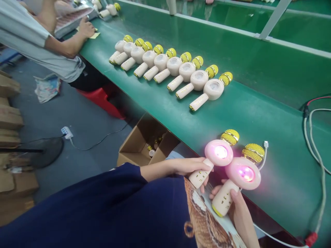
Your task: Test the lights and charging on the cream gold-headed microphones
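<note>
Two pale pink microphones are held side by side just over the near edge of the table, one in each hand. The left hand (193, 166) grasps the handle of the left microphone (218, 152), its thumb across the front and its fingers curled behind. The right hand (239, 204) grasps the handle of the right microphone (243, 173), thumb pressed on the front, fingertips showing at the far side. Both microphones have gold mesh heads and round middles lit pink-white. Small gold marks run down both handles; a plus sign shows on the right one, the rest being too small to read.

Beside the right microphone's head, a white cable (264, 160) ends in an upturned plug. A thicker cord (322, 186) with a red connector (311, 239) curves along the right of the green table (258, 113). Nine more microphones (199, 80) lie in a slanting row across it, their round middles unlit.

Under the near edge, an open cardboard box (133, 146) holds a few gold and pink pieces. A power strip (67, 132) lies on the grey floor (85, 165), with stacked cartons (10, 120) at the far left. Near a red stool (104, 103), another person (38, 44) in a light shirt rests a hand on yellow paper (95, 35).
</note>
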Tool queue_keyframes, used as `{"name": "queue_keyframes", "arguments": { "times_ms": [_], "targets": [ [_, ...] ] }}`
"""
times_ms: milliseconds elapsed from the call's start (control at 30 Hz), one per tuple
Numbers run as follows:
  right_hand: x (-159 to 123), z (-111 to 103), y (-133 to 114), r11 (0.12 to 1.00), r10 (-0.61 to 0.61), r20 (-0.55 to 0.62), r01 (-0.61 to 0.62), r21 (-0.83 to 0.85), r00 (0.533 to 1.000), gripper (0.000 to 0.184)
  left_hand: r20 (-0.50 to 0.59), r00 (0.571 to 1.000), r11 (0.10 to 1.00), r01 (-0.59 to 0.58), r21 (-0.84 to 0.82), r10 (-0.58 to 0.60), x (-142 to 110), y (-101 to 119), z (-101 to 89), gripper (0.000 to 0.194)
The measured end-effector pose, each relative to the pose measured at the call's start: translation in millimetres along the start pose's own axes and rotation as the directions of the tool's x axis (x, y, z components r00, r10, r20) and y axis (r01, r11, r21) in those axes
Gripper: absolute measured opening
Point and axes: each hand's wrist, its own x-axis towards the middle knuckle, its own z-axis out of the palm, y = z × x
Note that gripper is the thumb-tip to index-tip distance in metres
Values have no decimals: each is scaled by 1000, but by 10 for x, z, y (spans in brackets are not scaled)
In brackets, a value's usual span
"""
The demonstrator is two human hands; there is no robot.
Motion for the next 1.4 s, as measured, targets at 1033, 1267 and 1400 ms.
{"name": "queue_keyframes", "arguments": {
  "times_ms": [1033, 1267, 1400],
  "targets": [
    [-75, 134, -13, 994, -31, -63, 38, 101, 998, 43, -132, 991, 999, 28, 42, -23, -62, 50, 126, 34],
    [-63, 176, -33, 993, -57, -57, 62, 101, 997, 41, -118, 993, 997, 25, 77, -16, -43, 78, 136, 28],
    [-91, 191, -45, 992, -47, -77, 56, 111, 996, 41, -61, 998, 999, 13, 45, -10, -62, 103, 146, 25]
  ]
}}
